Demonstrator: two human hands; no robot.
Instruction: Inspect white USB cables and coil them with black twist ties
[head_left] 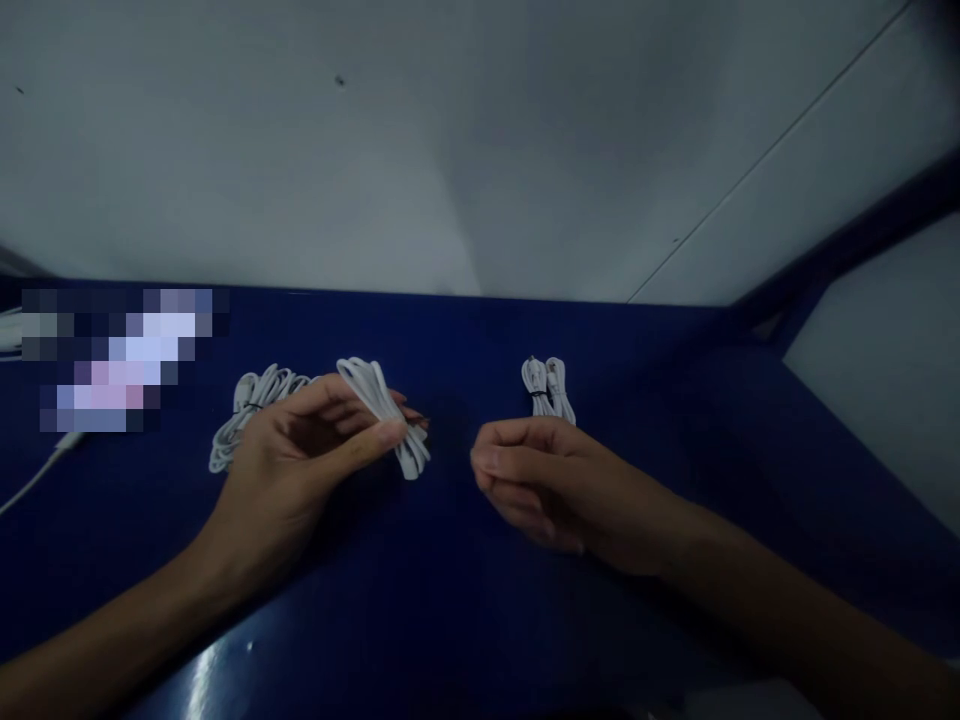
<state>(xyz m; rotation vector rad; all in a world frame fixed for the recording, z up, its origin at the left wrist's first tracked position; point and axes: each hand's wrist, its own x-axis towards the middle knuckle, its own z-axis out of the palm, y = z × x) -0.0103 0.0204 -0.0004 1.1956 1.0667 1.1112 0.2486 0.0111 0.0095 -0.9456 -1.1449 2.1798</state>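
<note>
Your left hand [270,465] grasps a coiled white cable [375,390] near the centre of the frame, pinched between thumb and fingers, its loops tilted toward the upper left. Your right hand [540,475], right of centre, has its fingers curled and its thumb against the index finger; you cannot tell whether anything small sits between them. Just beyond that hand lie tied white bundles [546,385] on the blue table [420,610]. More coiled white cables [259,390] lie left of centre, partly behind your left hand. At the far left, a white cord [34,480] runs to a pixelated bright patch [135,350].
</note>
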